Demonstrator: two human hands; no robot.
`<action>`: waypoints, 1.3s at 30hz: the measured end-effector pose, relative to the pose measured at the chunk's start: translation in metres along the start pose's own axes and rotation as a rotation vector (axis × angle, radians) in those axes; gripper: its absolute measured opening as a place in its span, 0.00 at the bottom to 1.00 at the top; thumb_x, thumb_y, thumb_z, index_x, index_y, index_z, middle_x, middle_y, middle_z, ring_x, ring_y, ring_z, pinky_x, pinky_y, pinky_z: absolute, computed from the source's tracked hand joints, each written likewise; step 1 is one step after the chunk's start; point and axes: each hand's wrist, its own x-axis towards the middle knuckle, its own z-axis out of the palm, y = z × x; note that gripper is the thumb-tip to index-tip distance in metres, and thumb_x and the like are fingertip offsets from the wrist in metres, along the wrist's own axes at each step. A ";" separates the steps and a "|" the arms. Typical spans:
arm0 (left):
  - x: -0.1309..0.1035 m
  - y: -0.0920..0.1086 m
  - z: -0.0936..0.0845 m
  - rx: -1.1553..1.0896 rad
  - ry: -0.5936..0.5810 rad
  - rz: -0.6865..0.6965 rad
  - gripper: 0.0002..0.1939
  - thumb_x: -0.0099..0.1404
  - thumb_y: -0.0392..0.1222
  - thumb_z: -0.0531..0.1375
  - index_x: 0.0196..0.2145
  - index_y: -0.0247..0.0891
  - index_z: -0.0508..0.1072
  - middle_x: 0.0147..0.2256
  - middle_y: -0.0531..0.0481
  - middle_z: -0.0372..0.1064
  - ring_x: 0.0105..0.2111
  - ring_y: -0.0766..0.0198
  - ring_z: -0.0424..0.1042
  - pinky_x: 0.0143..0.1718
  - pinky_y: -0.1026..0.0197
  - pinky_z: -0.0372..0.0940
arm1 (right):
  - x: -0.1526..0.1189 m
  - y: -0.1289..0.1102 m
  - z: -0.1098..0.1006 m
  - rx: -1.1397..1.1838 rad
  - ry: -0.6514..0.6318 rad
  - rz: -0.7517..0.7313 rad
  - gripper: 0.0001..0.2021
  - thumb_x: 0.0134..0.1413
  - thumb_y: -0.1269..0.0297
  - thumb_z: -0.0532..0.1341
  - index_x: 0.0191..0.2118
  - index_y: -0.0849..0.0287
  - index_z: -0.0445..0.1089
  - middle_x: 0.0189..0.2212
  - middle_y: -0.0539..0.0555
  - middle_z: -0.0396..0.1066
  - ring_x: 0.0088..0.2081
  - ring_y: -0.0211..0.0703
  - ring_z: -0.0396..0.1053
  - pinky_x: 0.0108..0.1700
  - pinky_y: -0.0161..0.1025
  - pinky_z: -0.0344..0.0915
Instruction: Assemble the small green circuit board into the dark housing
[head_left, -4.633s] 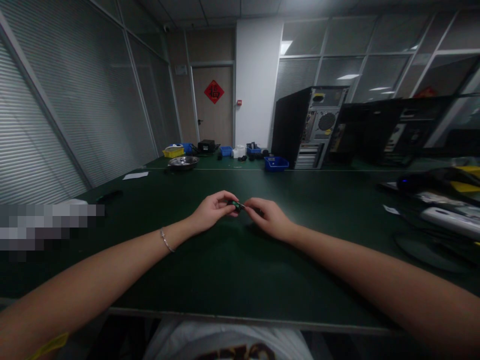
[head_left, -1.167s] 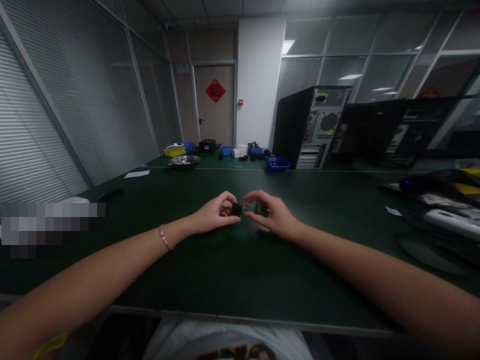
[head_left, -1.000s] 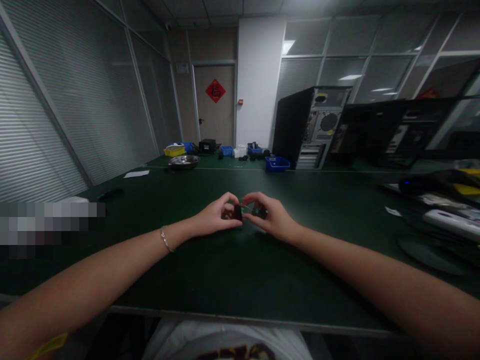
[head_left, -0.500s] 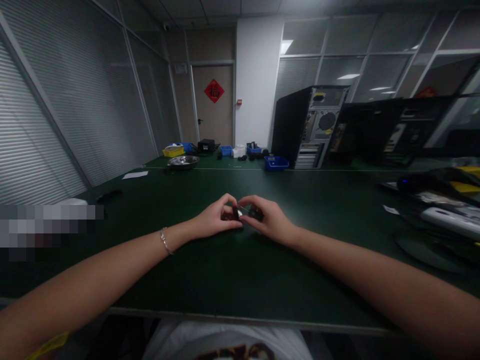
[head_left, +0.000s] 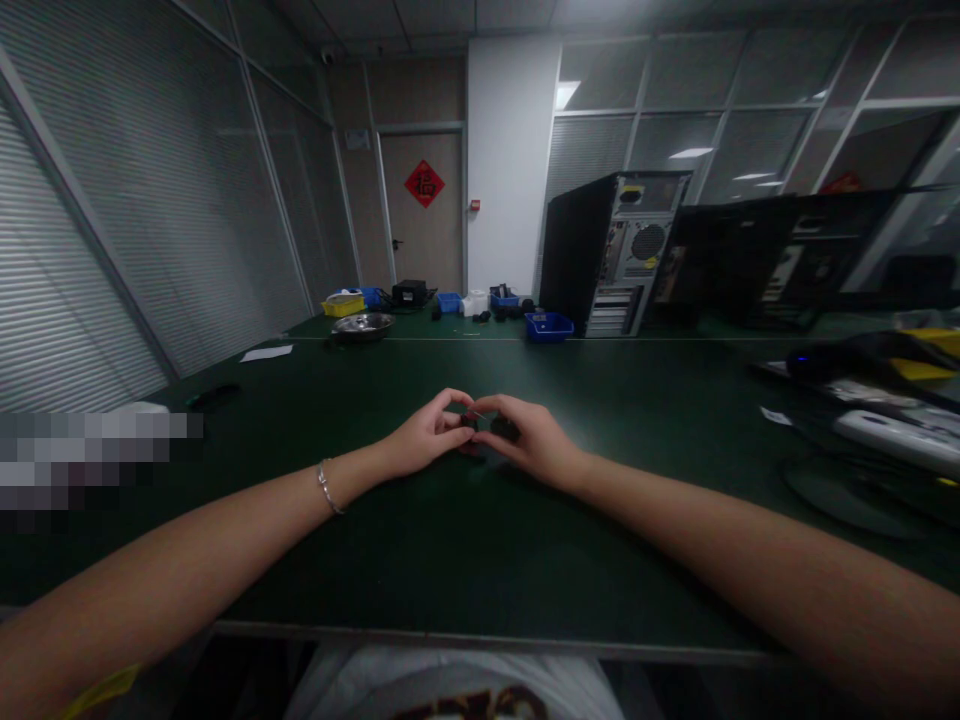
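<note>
Over the middle of the green table my left hand (head_left: pixel 429 434) and my right hand (head_left: pixel 534 436) meet fingertip to fingertip. A small dark object (head_left: pixel 469 421) sits between the thumb and fingers of my left hand. My right thumb and index finger touch its right side, closed round it. Another dark shape (head_left: pixel 505 429) shows inside the curl of my right hand; its outline is too dim to make out. A thin light line runs between the two hands near the fingertips.
On the green table (head_left: pixel 420 570), a metal dish (head_left: pixel 363 326) and a blue tray (head_left: pixel 549 326) stand at the back. A computer tower (head_left: pixel 577 255) rises at the back right. Cables and a white power strip (head_left: pixel 892 440) lie right, white paper (head_left: pixel 267 353) left.
The small dark object has turned in my fingers, and its bright face no longer shows. My left thumb has shifted up over it. The whole view has moved slightly.
</note>
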 end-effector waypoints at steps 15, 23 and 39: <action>0.003 0.005 -0.001 0.162 0.108 0.031 0.12 0.59 0.31 0.57 0.42 0.35 0.63 0.34 0.49 0.73 0.37 0.61 0.74 0.41 0.57 0.67 | -0.001 0.002 0.000 0.025 0.028 -0.016 0.16 0.59 0.66 0.59 0.52 0.56 0.65 0.46 0.56 0.72 0.43 0.44 0.71 0.45 0.39 0.66; 0.001 0.006 -0.001 0.198 0.109 0.040 0.12 0.57 0.33 0.58 0.40 0.34 0.66 0.33 0.49 0.73 0.36 0.61 0.74 0.40 0.56 0.68 | -0.001 0.003 0.001 0.010 0.066 0.014 0.14 0.58 0.66 0.59 0.51 0.57 0.66 0.43 0.56 0.72 0.39 0.43 0.70 0.43 0.39 0.66; 0.006 0.000 -0.011 0.203 0.118 0.050 0.11 0.64 0.38 0.55 0.44 0.33 0.66 0.34 0.46 0.71 0.36 0.62 0.71 0.40 0.58 0.65 | 0.000 0.021 0.001 0.108 -0.017 0.299 0.11 0.60 0.59 0.57 0.43 0.59 0.69 0.32 0.51 0.70 0.31 0.39 0.64 0.34 0.36 0.61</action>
